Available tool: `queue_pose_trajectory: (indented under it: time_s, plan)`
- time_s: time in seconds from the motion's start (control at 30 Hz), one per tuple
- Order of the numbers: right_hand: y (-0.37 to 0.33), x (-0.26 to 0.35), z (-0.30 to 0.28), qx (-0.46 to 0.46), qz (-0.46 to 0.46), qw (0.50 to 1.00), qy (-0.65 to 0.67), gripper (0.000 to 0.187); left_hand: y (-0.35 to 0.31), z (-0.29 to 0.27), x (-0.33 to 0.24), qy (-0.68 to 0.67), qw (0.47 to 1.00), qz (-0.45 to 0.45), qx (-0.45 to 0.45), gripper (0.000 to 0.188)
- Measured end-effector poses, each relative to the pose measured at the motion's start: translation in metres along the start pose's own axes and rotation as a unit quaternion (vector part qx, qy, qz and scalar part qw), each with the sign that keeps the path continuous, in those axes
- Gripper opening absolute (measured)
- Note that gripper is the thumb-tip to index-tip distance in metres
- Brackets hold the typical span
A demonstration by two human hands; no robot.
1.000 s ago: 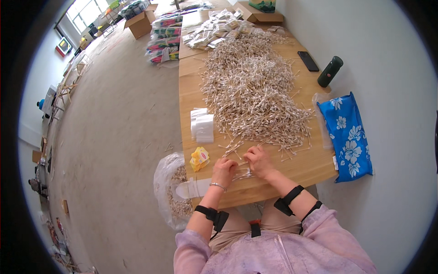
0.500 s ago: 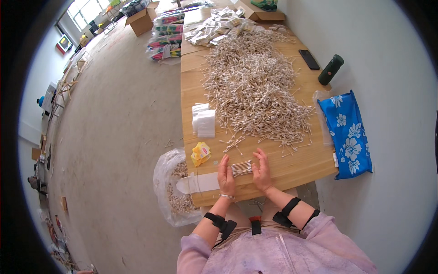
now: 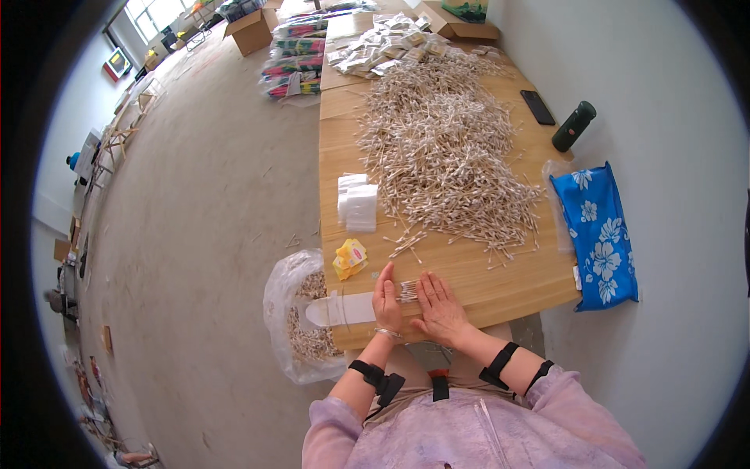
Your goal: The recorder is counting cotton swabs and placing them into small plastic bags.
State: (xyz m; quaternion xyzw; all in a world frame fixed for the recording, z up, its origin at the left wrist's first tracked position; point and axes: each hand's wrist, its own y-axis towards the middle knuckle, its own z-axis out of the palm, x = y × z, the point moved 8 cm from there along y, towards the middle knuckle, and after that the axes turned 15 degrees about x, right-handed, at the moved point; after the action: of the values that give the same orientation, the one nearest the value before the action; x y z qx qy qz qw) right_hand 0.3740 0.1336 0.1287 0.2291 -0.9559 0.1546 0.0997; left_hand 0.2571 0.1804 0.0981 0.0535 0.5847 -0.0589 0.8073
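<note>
Near the table's front edge, a small row of cotton swabs [image 3: 408,291] lies side by side between my hands. My left hand [image 3: 387,300] stands on edge at the row's left end, fingers stretched out. Laid flat with fingers extended, my right hand [image 3: 439,307] covers the right part of the row. A white strip with a rounded end [image 3: 351,309] lies left of my left hand. Beyond my hands spreads a big heap of cotton swabs [image 3: 445,141], with several loose ones at its near edge.
Clear plastic bags [image 3: 360,208] and yellow cards [image 3: 349,259] lie along the table's left side. A plastic sack of swabs [image 3: 280,313] stands beside the table. At right are a blue flowered pack [image 3: 598,234], a dark green bottle [image 3: 574,127] and a phone [image 3: 537,107].
My right hand has turned from upright on edge to palm down and moved left over the swabs. My left hand stays beside them. The whole view has shifted slightly.
</note>
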Motion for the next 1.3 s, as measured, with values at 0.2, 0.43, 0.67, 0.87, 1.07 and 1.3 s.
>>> queue_pose_trajectory:
  time_s: [0.2,0.43,0.67,0.87,1.07,1.3]
  plan:
    - [-0.007,0.01,0.001,0.049,0.011,0.998,-0.041,0.094,0.0,-0.01,0.014,-0.028,1.0,-0.002,-0.006,0.042]
    - [0.008,-0.001,-0.003,0.034,0.024,0.998,-0.044,0.098,0.004,-0.008,0.013,-0.054,0.999,0.008,0.006,0.043]
    - [0.004,0.006,-0.005,0.039,0.02,0.998,-0.045,0.1,0.004,-0.011,0.015,-0.061,0.998,-0.001,-0.001,0.042]
    - [-0.012,0.012,-0.003,0.037,0.02,0.998,-0.039,0.096,0.003,-0.005,0.011,-0.038,0.999,-0.005,0.002,0.041]
    - [-0.011,0.004,-0.002,0.019,0.037,0.998,-0.046,0.093,0.004,-0.01,0.011,-0.028,1.0,0.009,0.007,0.04]
    - [0.0,0.001,-0.006,0.017,0.064,0.997,-0.035,0.092,0.004,-0.007,0.009,-0.032,0.999,0.006,0.009,0.04]
